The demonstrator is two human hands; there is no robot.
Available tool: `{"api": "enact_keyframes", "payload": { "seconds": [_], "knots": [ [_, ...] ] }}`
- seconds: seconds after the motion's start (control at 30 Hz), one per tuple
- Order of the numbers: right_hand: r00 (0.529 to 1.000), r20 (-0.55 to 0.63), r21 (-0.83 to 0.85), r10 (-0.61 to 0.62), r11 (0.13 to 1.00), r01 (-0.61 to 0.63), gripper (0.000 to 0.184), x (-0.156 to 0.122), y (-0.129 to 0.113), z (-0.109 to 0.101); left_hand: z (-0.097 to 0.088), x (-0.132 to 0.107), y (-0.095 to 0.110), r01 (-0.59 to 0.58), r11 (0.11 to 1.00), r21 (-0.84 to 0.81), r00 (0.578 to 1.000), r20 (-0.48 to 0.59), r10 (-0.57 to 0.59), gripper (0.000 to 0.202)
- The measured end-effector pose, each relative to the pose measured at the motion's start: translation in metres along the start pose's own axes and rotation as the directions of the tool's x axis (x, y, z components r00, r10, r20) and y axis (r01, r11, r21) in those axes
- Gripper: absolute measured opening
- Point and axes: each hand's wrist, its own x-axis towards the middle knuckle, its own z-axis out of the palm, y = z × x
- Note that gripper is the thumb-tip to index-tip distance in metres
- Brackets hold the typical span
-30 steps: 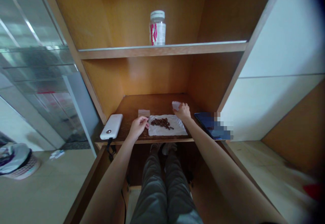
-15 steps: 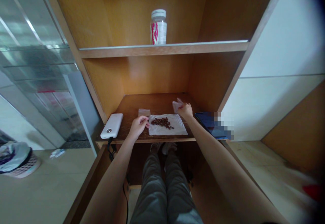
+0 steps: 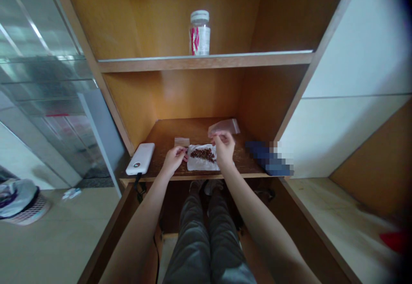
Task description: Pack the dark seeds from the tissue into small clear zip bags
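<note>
Your right hand (image 3: pixel 225 150) pinches the clear bag (image 3: pixel 225 125) just beyond its fingers, where a low swing could scatter the brown bits (image 3: pixel 201 155) on the white sheet (image 3: pixel 202 166) beside the fingers of your left hand (image 3: pixel 174 159), whose grip I cannot tell, the right having come leftward since 0.5 s ago.

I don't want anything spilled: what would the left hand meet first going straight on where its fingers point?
The left hand would probably meet the left edge of the white sheet first, with the brown pieces beyond. Whether hand and sheet touch now is unclear.
</note>
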Motion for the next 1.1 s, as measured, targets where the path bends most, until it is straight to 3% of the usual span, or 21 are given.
{"api": "enact_keyframes", "payload": {
  "seconds": [0.17,0.33,0.43,0.5,0.7,0.87,0.97,1.1],
  "knots": [
    [0.96,0.235,0.041,0.149,0.986,-0.163,0.014,-0.042,0.01,0.009,0.001,0.002,-0.003,0.006,0.999,-0.054,1.0,0.001,-0.006,0.009],
    [0.897,0.394,0.013,0.199,0.975,-0.222,0.017,-0.053,0.023,0.008,0.0,0.0,0.001,-0.033,0.997,-0.07,0.999,-0.025,0.031,0.006],
    [0.875,0.419,-0.017,0.241,0.966,-0.258,0.022,-0.052,0.027,0.007,-0.005,-0.004,0.011,-0.131,0.978,-0.16,0.978,-0.181,0.102,0.011],
    [0.862,0.436,-0.036,0.259,0.962,-0.27,0.025,-0.052,0.028,0.007,-0.009,-0.007,0.018,-0.169,0.949,-0.267,0.967,-0.229,0.108,0.013],
    [0.836,0.5,-0.078,0.226,0.973,-0.216,0.024,-0.052,0.03,0.005,-0.014,-0.016,0.047,-0.074,0.854,-0.516,0.997,-0.061,0.049,0.017],
    [0.796,0.568,-0.129,0.211,0.977,-0.167,0.023,-0.051,0.023,0.005,0.003,-0.021,0.061,-0.063,0.898,-0.435,0.995,0.044,0.091,0.019],
    [0.782,0.589,-0.124,0.204,0.979,-0.162,0.023,-0.051,0.02,0.005,0.01,-0.023,0.062,-0.098,0.906,-0.413,0.993,0.018,0.116,0.017],
    [0.816,0.504,-0.087,0.281,0.957,-0.276,0.021,-0.051,0.021,0.004,0.007,-0.025,0.059,-0.126,0.937,-0.325,0.992,-0.041,0.119,0.019]
  ]
}}
